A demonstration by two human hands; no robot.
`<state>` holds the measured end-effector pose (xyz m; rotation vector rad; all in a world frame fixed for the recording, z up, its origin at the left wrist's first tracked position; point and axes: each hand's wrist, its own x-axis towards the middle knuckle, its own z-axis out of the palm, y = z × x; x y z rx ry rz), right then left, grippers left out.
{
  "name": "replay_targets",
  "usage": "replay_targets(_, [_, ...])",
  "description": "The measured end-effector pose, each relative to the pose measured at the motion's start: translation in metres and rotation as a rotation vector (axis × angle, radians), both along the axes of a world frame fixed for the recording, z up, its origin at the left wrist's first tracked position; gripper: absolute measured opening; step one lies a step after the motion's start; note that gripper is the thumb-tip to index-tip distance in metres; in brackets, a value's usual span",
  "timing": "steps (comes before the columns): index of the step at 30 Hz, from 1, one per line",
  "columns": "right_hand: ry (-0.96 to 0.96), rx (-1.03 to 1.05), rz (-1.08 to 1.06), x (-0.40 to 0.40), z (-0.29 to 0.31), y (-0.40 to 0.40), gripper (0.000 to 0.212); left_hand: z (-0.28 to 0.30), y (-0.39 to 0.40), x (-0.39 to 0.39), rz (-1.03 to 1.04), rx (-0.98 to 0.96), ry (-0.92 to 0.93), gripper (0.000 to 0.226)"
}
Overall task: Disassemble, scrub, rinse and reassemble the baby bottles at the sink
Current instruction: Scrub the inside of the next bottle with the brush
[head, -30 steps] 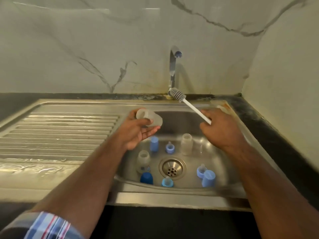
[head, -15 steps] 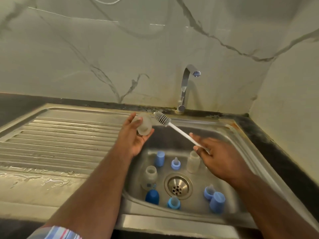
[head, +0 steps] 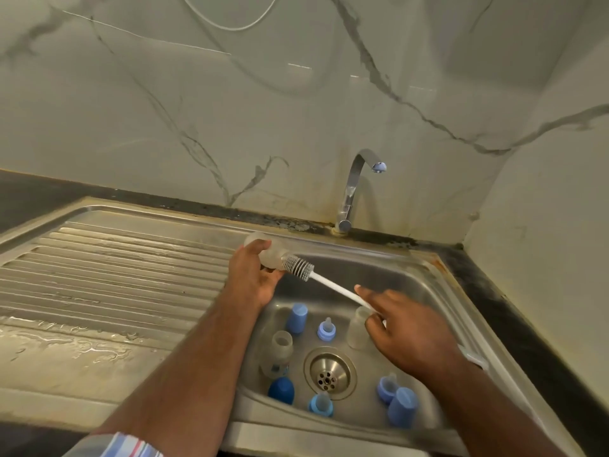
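- The steel sink (head: 425, 278) has its basin under both hands, and its ribbed draining board (head: 108, 275) spreads out beyond the left hand, wet at the near edge
- The tap (head: 354, 189) stands at the back rim, past the fingertips of both hands
- The left hand (head: 252, 280) is over the basin's back left corner, its fingers curled round a clear baby bottle (head: 268, 253) held on its side, mouth turned toward the right hand
- The right hand (head: 407, 328) pinches the white handle of a bottle brush (head: 324, 280) that runs across to the left hand; the bristled head is at the bottle's mouth, and whether its tip is inside cannot be told
- Below the left hand on the basin floor stand a clear bottle body (head: 278, 354), a light blue cap (head: 296, 318) and a dark blue cap (head: 280, 390)
- Below the right hand stands a second clear bottle (head: 357, 328), partly hidden by the fingers; nearer its wrist are a blue cap (head: 402, 412) and a blue teat ring (head: 386, 389) touching it
- Between the hands, around the drain (head: 329, 372), sit two more blue teat rings (head: 327, 331) (head: 320, 405)
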<state>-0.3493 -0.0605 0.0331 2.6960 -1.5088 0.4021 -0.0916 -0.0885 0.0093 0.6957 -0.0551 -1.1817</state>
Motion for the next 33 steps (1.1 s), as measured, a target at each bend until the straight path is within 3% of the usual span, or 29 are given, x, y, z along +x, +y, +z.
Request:
replay_targets(8, [0.177, -0.052, -0.051, 0.013, 0.004, -0.003, 0.060, -0.002, -0.002, -0.006, -0.030, -0.048, -0.102, 0.067])
replay_targets(15, [0.321, -0.060, -0.057, 0.027, 0.013, -0.007, 0.071, -0.002, 0.001, -0.014, -0.097, -0.053, -0.208, 0.067])
replay_targets(23, [0.068, 0.030, -0.026, 0.029, -0.007, -0.015, 0.053, -0.003, 0.002, -0.016, -0.181, -0.142, -0.219, 0.070])
replay_targets(30, [-0.332, 0.348, 0.080, 0.022, -0.003, -0.015, 0.041, -0.002, 0.002, -0.012, -0.152, -0.160, -0.206, 0.067])
replay_targets(33, [-0.193, 0.191, 0.032, 0.023, -0.003, -0.013, 0.046, -0.002, 0.004, -0.013, -0.151, -0.161, -0.240, 0.068])
